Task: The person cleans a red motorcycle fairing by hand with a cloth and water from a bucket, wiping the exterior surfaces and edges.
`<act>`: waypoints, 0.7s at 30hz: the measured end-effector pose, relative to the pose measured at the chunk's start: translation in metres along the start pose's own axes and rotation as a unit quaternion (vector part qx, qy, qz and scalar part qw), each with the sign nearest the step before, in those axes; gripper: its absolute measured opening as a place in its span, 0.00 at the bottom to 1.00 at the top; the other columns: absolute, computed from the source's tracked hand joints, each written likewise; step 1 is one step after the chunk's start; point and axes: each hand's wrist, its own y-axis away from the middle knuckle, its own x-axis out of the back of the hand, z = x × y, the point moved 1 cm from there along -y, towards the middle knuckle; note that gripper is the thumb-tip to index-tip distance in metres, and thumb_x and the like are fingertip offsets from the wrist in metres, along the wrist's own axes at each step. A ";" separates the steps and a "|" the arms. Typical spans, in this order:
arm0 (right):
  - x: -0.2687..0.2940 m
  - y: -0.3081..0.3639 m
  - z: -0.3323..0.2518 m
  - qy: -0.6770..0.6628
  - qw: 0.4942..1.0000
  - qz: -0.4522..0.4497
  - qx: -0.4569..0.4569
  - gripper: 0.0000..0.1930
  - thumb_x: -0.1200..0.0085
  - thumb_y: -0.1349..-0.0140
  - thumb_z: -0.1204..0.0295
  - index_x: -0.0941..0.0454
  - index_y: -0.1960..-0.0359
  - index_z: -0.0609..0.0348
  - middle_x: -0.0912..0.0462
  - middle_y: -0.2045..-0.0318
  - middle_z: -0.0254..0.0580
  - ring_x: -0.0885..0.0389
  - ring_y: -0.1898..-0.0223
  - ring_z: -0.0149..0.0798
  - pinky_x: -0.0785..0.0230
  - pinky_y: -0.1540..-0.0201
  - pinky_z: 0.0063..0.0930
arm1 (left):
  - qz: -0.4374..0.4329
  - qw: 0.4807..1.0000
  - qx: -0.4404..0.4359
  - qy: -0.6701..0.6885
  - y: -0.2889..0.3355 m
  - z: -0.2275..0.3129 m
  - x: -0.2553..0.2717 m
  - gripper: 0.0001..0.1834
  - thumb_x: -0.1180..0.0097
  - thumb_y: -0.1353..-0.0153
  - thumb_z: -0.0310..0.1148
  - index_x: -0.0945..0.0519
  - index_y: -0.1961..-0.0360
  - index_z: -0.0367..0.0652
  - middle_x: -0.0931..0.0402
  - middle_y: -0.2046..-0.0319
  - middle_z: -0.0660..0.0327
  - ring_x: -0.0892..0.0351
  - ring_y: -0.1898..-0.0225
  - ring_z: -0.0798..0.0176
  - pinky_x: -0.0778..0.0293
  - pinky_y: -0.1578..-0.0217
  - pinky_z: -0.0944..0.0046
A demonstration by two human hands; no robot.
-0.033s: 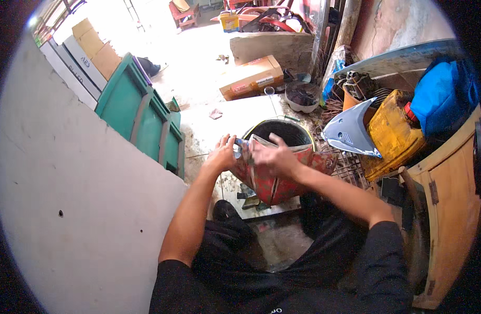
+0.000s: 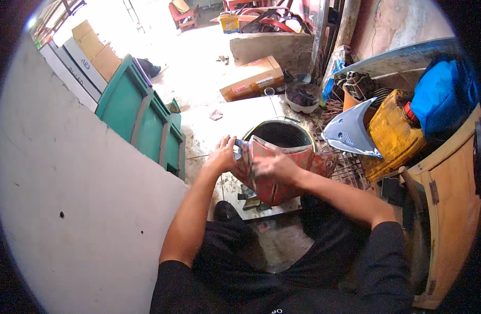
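A worn red plastic panel (image 2: 282, 180), shaped like a motorcycle fairing with scuffed, patchy paint, leans across the front of a black bucket (image 2: 282, 132) before my knees. My left hand (image 2: 223, 155) is closed around the panel's left edge, beside a small bluish part (image 2: 240, 143) there. Over the panel's upper face lies my right hand (image 2: 277, 166), its fingers smeared by motion. Whether it holds something small cannot be made out. Part of the bucket and the panel's underside are hidden.
A green cabinet (image 2: 138, 112) and a white wall (image 2: 83, 209) stand at left. To the right are a grey-blue plastic cover (image 2: 350, 128), a yellow jerrycan (image 2: 395, 133) and a wooden door (image 2: 452, 204). A cardboard box (image 2: 253, 78) lies beyond the bucket.
My right hand has shifted slightly down across the panel, its fingers now lower against the face. My left hand stays at the same edge.
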 end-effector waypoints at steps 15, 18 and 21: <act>0.025 0.026 -0.007 -0.075 0.992 -0.055 0.083 0.09 0.49 0.44 0.67 0.19 0.64 0.35 0.18 0.56 0.16 0.27 0.42 0.21 0.54 0.31 0.49 | -0.007 1.000 -0.001 0.024 0.005 0.006 0.008 0.42 0.44 0.48 0.38 0.45 0.32 0.45 0.51 0.31 0.44 0.49 0.32 0.39 0.43 0.36 0.46; 0.036 0.008 0.015 -0.077 0.994 -0.003 -0.080 0.10 0.47 0.47 0.71 0.19 0.64 0.39 0.18 0.55 0.21 0.26 0.43 0.27 0.52 0.33 0.49 | 0.002 1.000 -0.008 0.026 0.003 -0.008 0.001 0.42 0.44 0.48 0.38 0.45 0.32 0.45 0.52 0.31 0.44 0.49 0.32 0.38 0.43 0.35 0.47; 0.039 0.012 0.016 -0.096 0.990 0.005 -0.104 0.10 0.47 0.47 0.73 0.20 0.64 0.43 0.18 0.53 0.25 0.25 0.44 0.30 0.49 0.34 0.47 | 0.001 1.000 -0.007 0.023 -0.001 -0.012 -0.002 0.44 0.41 0.50 0.39 0.45 0.32 0.44 0.51 0.31 0.44 0.49 0.32 0.39 0.44 0.35 0.47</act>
